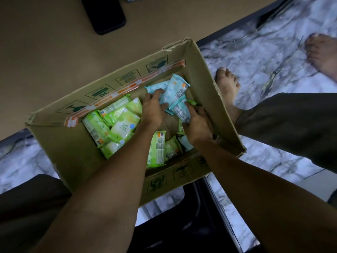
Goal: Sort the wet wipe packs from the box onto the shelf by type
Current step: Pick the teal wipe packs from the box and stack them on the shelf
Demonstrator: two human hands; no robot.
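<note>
Both hands (153, 110) around blue packs (175, 92) in box (60, 143)

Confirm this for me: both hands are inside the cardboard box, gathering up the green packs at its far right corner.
Wrong on colour. The head view shows the left hand and right hand inside the cardboard box, gathering the blue packs at its far right corner. The green packs lie untouched to the left.

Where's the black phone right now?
In the head view the black phone lies at the top left on the tan surface, beyond the cardboard box and apart from it, away from both hands.
</note>
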